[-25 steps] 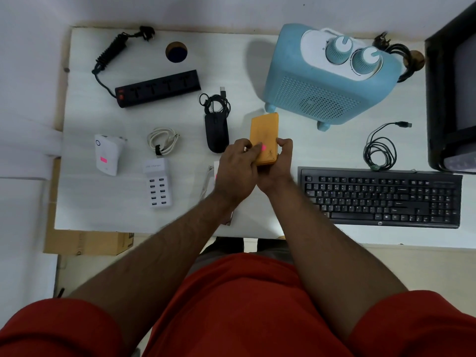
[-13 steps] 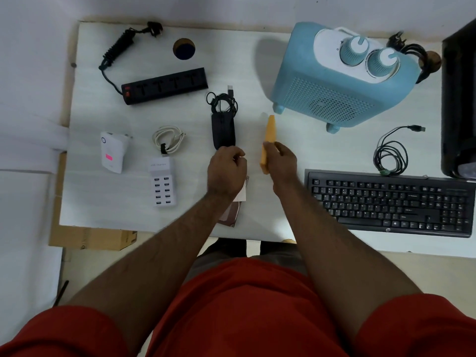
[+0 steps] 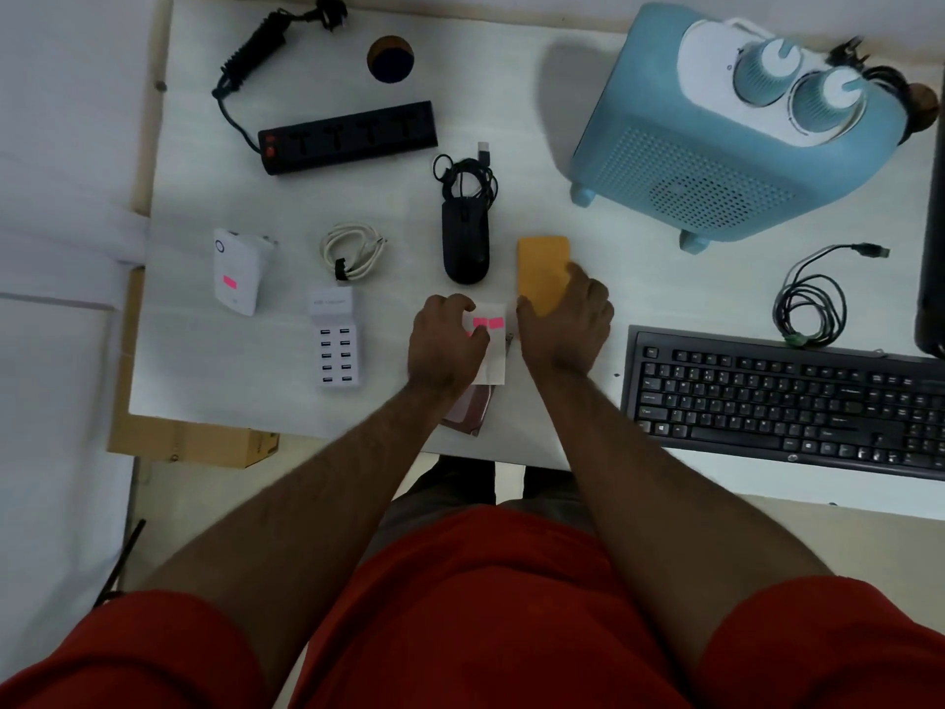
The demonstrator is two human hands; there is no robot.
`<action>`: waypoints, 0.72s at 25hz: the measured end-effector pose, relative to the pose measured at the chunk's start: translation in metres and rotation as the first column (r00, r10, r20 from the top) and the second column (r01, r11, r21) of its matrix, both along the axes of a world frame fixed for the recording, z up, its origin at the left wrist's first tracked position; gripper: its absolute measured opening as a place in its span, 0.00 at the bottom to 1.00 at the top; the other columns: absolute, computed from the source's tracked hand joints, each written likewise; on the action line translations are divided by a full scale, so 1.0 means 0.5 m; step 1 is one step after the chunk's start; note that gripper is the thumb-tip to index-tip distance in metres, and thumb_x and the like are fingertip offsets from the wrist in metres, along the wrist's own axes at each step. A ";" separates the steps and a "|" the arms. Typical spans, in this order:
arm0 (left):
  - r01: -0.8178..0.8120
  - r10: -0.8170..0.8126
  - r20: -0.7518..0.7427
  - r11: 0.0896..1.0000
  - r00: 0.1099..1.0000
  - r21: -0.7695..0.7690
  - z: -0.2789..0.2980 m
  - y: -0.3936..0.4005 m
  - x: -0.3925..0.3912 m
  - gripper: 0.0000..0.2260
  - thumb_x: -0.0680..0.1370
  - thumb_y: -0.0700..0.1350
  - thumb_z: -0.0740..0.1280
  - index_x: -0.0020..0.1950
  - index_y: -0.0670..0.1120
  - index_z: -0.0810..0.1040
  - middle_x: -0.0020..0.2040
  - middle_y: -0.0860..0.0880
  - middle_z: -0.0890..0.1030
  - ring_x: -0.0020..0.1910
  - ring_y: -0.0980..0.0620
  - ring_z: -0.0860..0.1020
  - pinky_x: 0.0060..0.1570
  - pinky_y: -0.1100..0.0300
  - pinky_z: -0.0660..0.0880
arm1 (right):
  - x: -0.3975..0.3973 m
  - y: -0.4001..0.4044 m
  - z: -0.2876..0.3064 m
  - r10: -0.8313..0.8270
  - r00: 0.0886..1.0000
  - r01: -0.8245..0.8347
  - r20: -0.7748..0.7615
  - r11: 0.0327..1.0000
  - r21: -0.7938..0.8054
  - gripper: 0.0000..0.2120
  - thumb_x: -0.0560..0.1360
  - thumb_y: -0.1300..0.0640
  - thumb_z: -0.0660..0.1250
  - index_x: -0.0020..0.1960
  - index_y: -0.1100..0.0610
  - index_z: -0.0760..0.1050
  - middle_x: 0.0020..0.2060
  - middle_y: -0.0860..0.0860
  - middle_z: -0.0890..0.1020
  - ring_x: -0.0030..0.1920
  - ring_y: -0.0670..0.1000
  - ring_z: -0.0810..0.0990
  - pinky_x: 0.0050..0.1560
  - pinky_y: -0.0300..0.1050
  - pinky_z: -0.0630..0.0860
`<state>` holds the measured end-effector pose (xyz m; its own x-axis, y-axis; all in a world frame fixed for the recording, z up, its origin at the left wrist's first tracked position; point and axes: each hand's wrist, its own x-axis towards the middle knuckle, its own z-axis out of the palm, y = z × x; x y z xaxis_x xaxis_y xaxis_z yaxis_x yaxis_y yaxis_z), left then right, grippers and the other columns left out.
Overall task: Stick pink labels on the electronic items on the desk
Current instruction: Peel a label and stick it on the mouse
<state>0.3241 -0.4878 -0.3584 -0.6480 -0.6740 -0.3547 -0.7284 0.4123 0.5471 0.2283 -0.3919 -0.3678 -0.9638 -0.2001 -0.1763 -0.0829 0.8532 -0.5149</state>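
An orange power bank (image 3: 542,268) lies flat on the white desk (image 3: 511,120), plain side up, with my right hand (image 3: 565,322) resting on its near end. My left hand (image 3: 446,340) sits on a white label sheet (image 3: 490,350) carrying pink labels (image 3: 488,322), fingers curled at the sheet's left edge. A white adapter (image 3: 238,271) at the left bears a pink label (image 3: 229,282). Other items: a white multi-port charger (image 3: 335,340), a black mouse (image 3: 464,237), a black power strip (image 3: 347,138), a blue heater (image 3: 736,130) and a black keyboard (image 3: 787,396).
A coiled white cable (image 3: 353,250) lies beside the adapter and a coiled dark cable (image 3: 813,304) behind the keyboard. A brown item (image 3: 468,409) pokes out under the label sheet. A cardboard box (image 3: 189,442) sits below the desk's left front edge. A dark monitor (image 3: 933,222) stands at the right.
The orange power bank, held up with its pink label showing, was turned on edge and now lies flat on the desk. My left hand came down onto the label sheet.
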 end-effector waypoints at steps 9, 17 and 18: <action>0.073 -0.066 0.057 0.990 0.996 -0.117 -0.014 0.000 0.024 0.15 0.71 0.41 0.69 0.58 0.41 0.77 0.54 0.39 0.76 0.51 0.38 0.76 0.48 0.48 0.76 | 0.037 -0.031 0.016 0.208 0.927 -0.207 0.313 0.978 -0.037 0.25 0.76 0.54 0.68 0.72 0.57 0.72 0.63 0.56 0.80 0.63 0.57 0.78 0.60 0.49 0.74; 0.063 -0.066 -0.030 0.993 0.997 -0.096 -0.012 -0.017 0.038 0.13 0.73 0.41 0.68 0.56 0.42 0.79 0.53 0.42 0.78 0.51 0.41 0.76 0.47 0.49 0.75 | 0.046 -0.047 0.019 0.065 0.797 0.068 0.600 0.978 -0.196 0.07 0.73 0.58 0.73 0.36 0.57 0.81 0.34 0.54 0.82 0.38 0.56 0.81 0.42 0.49 0.77; 0.068 -0.074 -0.049 0.992 0.996 -0.106 -0.012 -0.021 0.040 0.11 0.73 0.43 0.68 0.55 0.43 0.79 0.52 0.43 0.78 0.50 0.42 0.77 0.47 0.50 0.75 | 0.044 -0.047 0.022 0.016 0.753 0.169 0.658 0.961 -0.217 0.12 0.72 0.58 0.74 0.32 0.57 0.78 0.30 0.54 0.79 0.34 0.56 0.79 0.39 0.49 0.77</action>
